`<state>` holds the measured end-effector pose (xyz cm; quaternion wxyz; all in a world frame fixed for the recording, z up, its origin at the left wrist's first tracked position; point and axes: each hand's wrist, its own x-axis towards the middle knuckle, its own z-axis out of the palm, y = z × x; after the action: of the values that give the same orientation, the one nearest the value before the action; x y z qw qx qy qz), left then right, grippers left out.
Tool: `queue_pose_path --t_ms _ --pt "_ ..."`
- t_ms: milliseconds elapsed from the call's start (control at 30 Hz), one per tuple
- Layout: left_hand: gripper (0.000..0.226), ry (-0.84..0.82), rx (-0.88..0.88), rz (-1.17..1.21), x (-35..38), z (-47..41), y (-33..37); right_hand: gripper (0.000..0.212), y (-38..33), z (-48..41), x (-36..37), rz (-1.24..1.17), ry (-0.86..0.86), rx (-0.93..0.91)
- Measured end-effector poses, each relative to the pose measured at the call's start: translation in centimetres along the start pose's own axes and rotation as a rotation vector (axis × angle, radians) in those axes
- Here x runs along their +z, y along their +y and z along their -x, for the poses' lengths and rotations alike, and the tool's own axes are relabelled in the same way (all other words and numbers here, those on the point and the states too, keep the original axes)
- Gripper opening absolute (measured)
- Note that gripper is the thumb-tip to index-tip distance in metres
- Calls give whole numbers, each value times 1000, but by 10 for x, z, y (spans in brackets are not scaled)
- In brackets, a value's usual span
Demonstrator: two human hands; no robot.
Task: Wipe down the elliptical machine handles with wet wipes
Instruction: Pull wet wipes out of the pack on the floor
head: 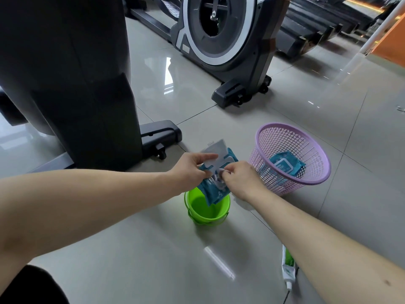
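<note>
Above green bucket (pixel 203 219), wipe pack (pixel 213 190), second pack (pixel 287 164) in purple basket (pixel 291 137)

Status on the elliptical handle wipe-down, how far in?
Early. Done: the lid of the wet wipes pack is flipped open. In hand: the left hand holds the pack over the green bucket; the right hand pinches a wipe at the opening. Left: pulling it free and wiping the handles, which are out of view.
</note>
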<state>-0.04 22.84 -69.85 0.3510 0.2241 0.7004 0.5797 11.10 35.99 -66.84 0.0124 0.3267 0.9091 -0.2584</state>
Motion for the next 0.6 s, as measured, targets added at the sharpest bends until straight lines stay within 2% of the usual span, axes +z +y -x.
queue_pose_path --t_ms 100,233,400,600 --pt "53 18 4 -9 6 0 -1 22 -5 0 6 15 105 81" --pt "56 51 5 -27 8 -2 1 16 -7 -11 7 -58 92 182" --pt "58 52 24 -105 14 2 1 30 -2 -16 12 -90 77 278" --pt "58 59 18 -204 16 0 -2 15 2 -15 26 -175 123 294"
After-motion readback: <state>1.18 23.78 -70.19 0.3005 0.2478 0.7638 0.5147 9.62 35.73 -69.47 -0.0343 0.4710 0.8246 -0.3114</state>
